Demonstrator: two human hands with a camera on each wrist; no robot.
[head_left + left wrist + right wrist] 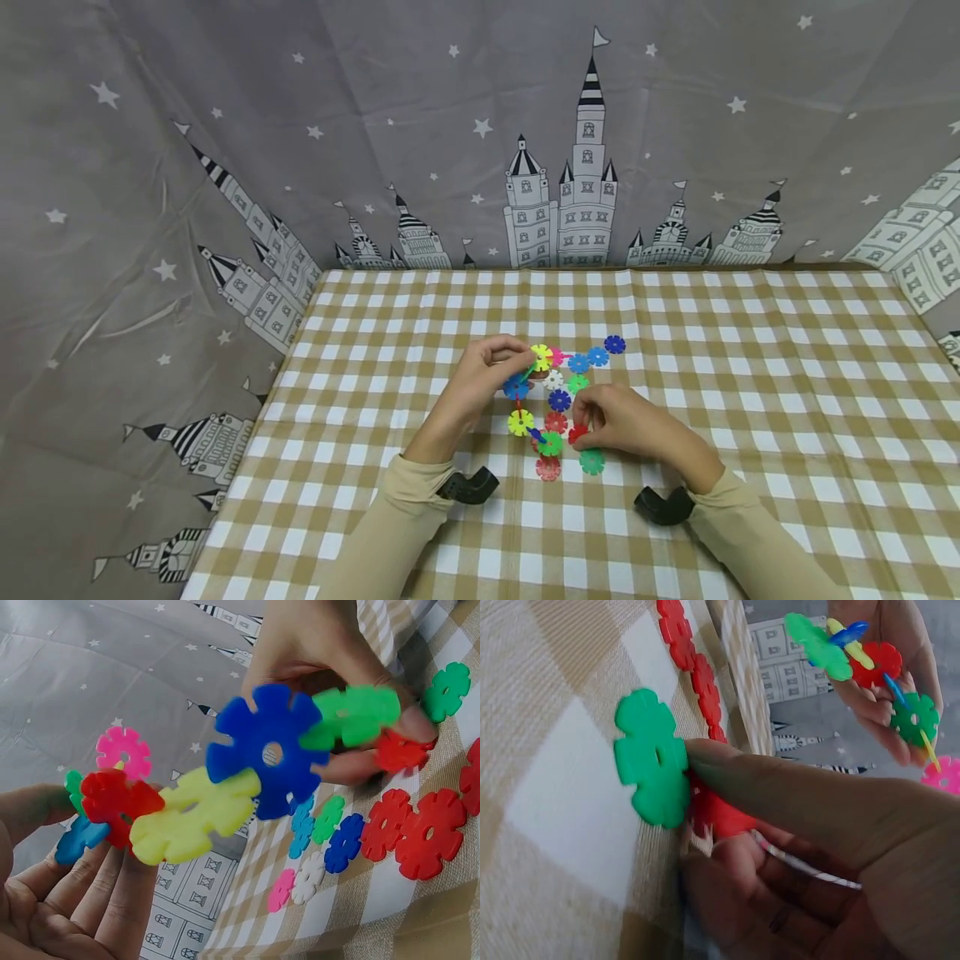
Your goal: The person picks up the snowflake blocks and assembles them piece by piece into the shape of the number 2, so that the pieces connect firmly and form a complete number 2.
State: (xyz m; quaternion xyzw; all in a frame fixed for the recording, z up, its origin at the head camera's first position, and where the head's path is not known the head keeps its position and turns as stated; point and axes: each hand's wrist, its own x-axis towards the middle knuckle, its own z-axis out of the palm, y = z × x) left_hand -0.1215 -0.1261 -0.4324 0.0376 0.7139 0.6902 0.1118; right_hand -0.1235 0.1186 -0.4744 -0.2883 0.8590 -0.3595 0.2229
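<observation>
The left hand (480,379) holds up a linked chain of slotted, flower-shaped plastic discs in mixed colours (521,422), thumb against bent fingers with little gap. Gripping its upper part presumably leaves the lower end, a bright green disc (352,716), clear of the palm and near the right fingertips. The right hand (622,418) has a red plastic flower disc (724,814) pinched between thumb and curled fingers, low over the checked cloth (420,546). Just beyond that thumb lies a darker green plastic disc (649,757); the close, blurred view makes contact hard to judge. A dark blue plastic disc (559,400) lies between the hands, likely there for easy reach.
</observation>
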